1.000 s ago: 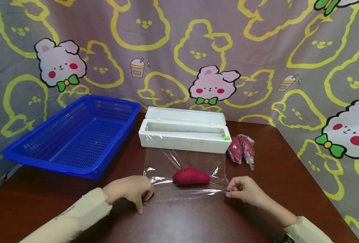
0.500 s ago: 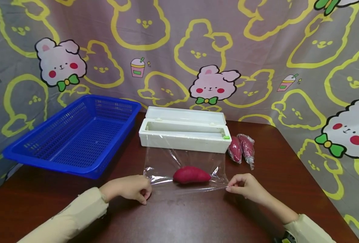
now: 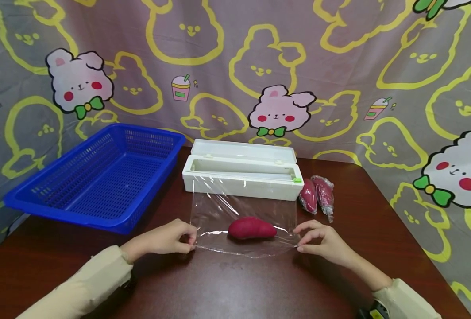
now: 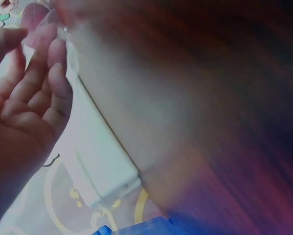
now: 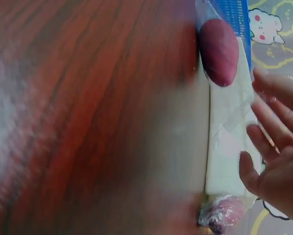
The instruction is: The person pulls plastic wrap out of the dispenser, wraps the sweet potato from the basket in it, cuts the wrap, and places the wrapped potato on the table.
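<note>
A red-purple sweet potato (image 3: 252,228) lies on a sheet of clear cling film (image 3: 215,210); its matte skin looks uncovered from above. The film runs out of an open white dispenser box (image 3: 243,186). At the sheet's near left corner, my left hand (image 3: 165,238) pinches the film. My right hand (image 3: 326,243) holds the near right corner by thumb and fingertips, its other fingers spread loosely. Between the hands, the film's near edge sags slightly. In the left wrist view, curled fingers (image 4: 58,54) meet the film beside the blurred sweet potato (image 4: 36,24).
Right of the box lie two film-wrapped sweet potatoes (image 3: 317,197). A blue plastic basket (image 3: 128,217) stands at the left of the brown table (image 3: 235,288). Behind, a patterned curtain (image 3: 219,57) hangs. The box's lid (image 3: 243,150) is tipped back.
My left hand has moved away from me and slightly left, its thumb closing to the fingers. My right hand has shifted slightly. The film's near edge now sags in a curve.
</note>
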Demonstrator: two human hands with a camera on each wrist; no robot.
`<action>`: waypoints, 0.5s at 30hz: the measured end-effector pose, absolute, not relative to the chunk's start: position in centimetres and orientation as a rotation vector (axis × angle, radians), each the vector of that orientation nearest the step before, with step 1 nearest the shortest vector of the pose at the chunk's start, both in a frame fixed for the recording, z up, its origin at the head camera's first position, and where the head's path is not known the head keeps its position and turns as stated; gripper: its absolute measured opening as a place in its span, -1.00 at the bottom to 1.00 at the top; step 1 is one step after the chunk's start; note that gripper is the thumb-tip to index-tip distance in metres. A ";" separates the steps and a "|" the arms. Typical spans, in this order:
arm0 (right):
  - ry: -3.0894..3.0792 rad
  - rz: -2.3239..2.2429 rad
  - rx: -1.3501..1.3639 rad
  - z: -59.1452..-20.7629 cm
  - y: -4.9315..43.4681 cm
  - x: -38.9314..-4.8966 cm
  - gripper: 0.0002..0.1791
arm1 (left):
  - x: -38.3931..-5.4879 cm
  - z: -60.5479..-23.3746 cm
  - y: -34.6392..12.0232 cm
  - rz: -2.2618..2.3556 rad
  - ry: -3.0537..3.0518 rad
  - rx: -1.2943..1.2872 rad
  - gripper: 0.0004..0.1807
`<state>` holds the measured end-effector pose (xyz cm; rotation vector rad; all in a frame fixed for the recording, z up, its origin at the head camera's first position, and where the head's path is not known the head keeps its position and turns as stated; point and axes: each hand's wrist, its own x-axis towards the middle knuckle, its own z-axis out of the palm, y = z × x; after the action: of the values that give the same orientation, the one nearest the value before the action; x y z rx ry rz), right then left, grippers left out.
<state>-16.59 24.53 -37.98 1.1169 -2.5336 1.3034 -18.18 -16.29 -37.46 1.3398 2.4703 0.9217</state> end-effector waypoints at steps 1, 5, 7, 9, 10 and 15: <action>-2.526 1.335 1.153 -38.0 24.6 -16.7 -0.88 | -18.2 -37.4 -16.4 0.944 2.476 1.324 -0.79; -2.524 1.507 1.217 -38.2 25.0 -16.9 -0.89 | -18.2 -37.4 -16.9 1.026 2.450 1.262 -0.80; -2.520 1.575 1.233 -38.2 25.1 -16.9 -0.90 | -18.3 -37.4 -17.1 1.060 2.433 1.238 -0.82; -2.513 1.624 1.252 -38.3 25.3 -17.0 -0.89 | -18.3 -37.4 -17.1 1.061 2.429 1.225 -0.88; -2.510 1.639 1.264 -38.3 25.3 -17.0 -0.88 | -18.4 -37.4 -17.1 1.043 2.436 1.233 -0.90; -2.532 1.657 1.246 -38.2 25.4 -17.2 -0.88 | -18.4 -37.5 -16.9 0.914 2.519 1.314 -0.88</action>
<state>-17.19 25.43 -38.15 1.2461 -2.5321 1.6566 -18.43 -16.92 -37.49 1.3137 2.5189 0.9144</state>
